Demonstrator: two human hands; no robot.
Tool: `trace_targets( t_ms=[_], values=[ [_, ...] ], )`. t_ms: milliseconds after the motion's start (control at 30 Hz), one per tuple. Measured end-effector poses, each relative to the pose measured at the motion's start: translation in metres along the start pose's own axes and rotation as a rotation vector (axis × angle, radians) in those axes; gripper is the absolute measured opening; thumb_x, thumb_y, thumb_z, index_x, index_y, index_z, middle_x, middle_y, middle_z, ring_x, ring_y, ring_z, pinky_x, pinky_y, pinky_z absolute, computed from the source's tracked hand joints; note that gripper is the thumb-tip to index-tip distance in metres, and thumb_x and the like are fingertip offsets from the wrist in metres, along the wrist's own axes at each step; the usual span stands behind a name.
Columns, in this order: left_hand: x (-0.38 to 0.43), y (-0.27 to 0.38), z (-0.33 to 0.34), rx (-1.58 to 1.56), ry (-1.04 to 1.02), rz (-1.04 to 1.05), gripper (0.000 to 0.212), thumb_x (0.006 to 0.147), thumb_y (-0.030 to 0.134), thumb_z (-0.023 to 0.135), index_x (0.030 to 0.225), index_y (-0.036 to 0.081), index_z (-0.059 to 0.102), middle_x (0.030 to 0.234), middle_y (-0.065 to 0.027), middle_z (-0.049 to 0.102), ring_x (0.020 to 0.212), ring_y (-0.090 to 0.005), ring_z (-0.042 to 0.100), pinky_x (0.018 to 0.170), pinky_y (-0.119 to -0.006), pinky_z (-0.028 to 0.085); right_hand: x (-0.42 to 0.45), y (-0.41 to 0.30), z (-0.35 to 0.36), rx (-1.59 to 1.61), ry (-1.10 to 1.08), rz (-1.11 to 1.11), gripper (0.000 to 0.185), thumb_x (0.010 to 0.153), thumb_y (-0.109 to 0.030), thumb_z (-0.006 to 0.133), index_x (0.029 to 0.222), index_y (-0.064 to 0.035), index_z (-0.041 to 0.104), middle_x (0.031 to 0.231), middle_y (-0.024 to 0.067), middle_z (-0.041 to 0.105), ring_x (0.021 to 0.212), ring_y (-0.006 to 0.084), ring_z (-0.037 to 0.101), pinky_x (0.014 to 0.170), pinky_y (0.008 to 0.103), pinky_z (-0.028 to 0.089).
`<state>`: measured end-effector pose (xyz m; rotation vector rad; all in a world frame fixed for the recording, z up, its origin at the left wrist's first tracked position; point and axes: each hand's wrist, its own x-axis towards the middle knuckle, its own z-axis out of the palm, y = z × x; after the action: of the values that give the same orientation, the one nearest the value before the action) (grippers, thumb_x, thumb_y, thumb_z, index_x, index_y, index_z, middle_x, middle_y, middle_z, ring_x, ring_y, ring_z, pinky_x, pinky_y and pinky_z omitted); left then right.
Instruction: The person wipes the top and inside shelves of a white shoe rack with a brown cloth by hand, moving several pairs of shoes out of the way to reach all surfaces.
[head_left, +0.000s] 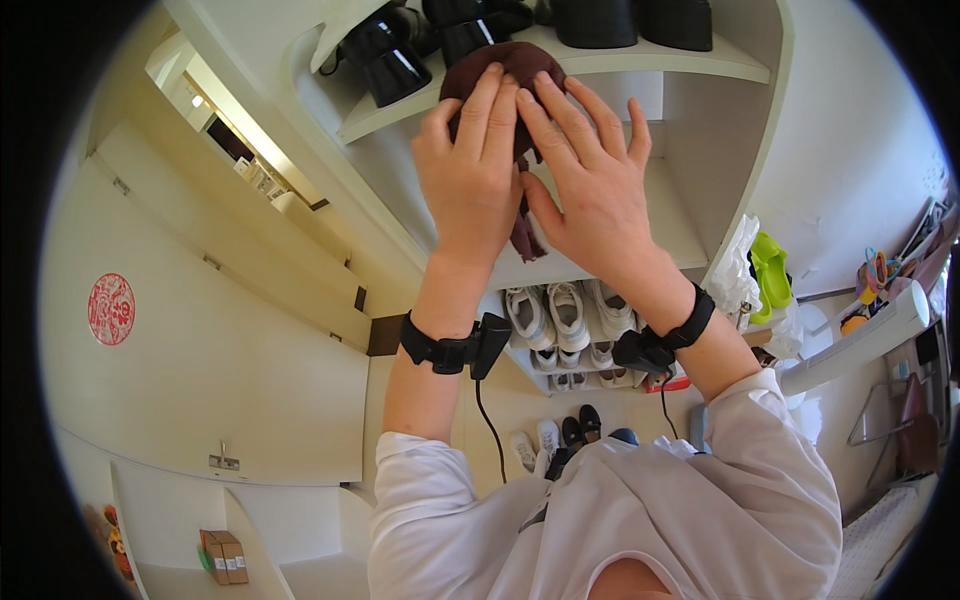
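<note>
A dark maroon cloth, bunched into a rounded bundle, is between my raised hands and the front of a white shoe cabinet. My left hand lies over its left part, fingers stretched upward. My right hand rests on its right part with the fingertips, its fingers spread. A loose end of the cloth hangs below, between the two wrists. The palms are hidden, so how firmly either hand grips cannot be told. Black shoes stand on the upper shelf behind the cloth.
White sneakers fill lower shelves, and more shoes are on the floor. Lime-green clogs and a white plastic bag are at the right, beside a long white roll. A white door stands left.
</note>
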<state>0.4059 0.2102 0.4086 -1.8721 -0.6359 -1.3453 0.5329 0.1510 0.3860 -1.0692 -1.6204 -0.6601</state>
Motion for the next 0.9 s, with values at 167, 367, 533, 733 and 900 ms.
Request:
trace_targets(
  t_ms=[167, 367, 533, 733, 900],
  values=[
    [-0.012, -0.025, -0.021, 0.114, -0.007, -0.05, 0.045, 0.075, 0.002, 0.065, 0.12, 0.005, 0.064, 0.13, -0.0026, 0.062, 0.1, -0.0266, 0.054, 0.088, -0.035, 0.044, 0.008, -0.025, 0.024, 0.049, -0.011, -0.043, 0.057, 0.079, -0.019, 0.067, 0.134, -0.0101, 0.055, 0.143, 0.0061, 0.049, 0.132, 0.0281, 0.042, 0.108, 0.0668, 0.017],
    [-0.026, -0.054, -0.035, 0.152, 0.025, -0.075, 0.053, 0.069, 0.0, 0.065, 0.121, 0.007, 0.064, 0.133, -0.0002, 0.061, 0.099, -0.0275, 0.054, 0.083, -0.035, 0.044, 0.017, -0.051, 0.051, 0.088, 0.026, -0.099, 0.055, 0.078, -0.02, 0.068, 0.131, -0.0081, 0.057, 0.141, 0.0076, 0.051, 0.129, 0.0292, 0.044, 0.104, 0.0694, 0.02],
    [-0.035, -0.074, -0.05, 0.199, 0.003, -0.117, 0.044, 0.076, 0.004, 0.065, 0.12, 0.006, 0.064, 0.133, -0.0014, 0.06, 0.1, -0.028, 0.054, 0.088, -0.035, 0.045, 0.024, -0.074, 0.071, 0.126, 0.048, -0.142, 0.053, 0.079, -0.018, 0.066, 0.129, -0.0043, 0.057, 0.138, 0.0119, 0.052, 0.129, 0.0303, 0.044, 0.102, 0.0699, 0.022],
    [-0.037, -0.073, -0.06, 0.229, -0.044, -0.17, 0.039, 0.086, 0.014, 0.064, 0.124, 0.004, 0.062, 0.134, -0.0054, 0.06, 0.104, -0.0263, 0.053, 0.092, -0.034, 0.042, 0.025, -0.084, 0.077, 0.172, 0.052, -0.144, 0.054, 0.079, -0.014, 0.063, 0.13, -0.0008, 0.055, 0.137, 0.0157, 0.052, 0.129, 0.0325, 0.042, 0.103, 0.0691, 0.023],
    [-0.054, -0.063, -0.053, 0.204, -0.034, -0.173, 0.038, 0.083, 0.007, 0.065, 0.12, 0.004, 0.064, 0.134, -0.0044, 0.06, 0.101, -0.0276, 0.052, 0.088, -0.035, 0.044, 0.008, -0.08, 0.081, 0.193, -0.002, -0.129, 0.055, 0.078, -0.011, 0.062, 0.131, 0.0013, 0.053, 0.133, 0.0158, 0.055, 0.128, 0.0331, 0.044, 0.105, 0.0679, 0.022]
  ],
)
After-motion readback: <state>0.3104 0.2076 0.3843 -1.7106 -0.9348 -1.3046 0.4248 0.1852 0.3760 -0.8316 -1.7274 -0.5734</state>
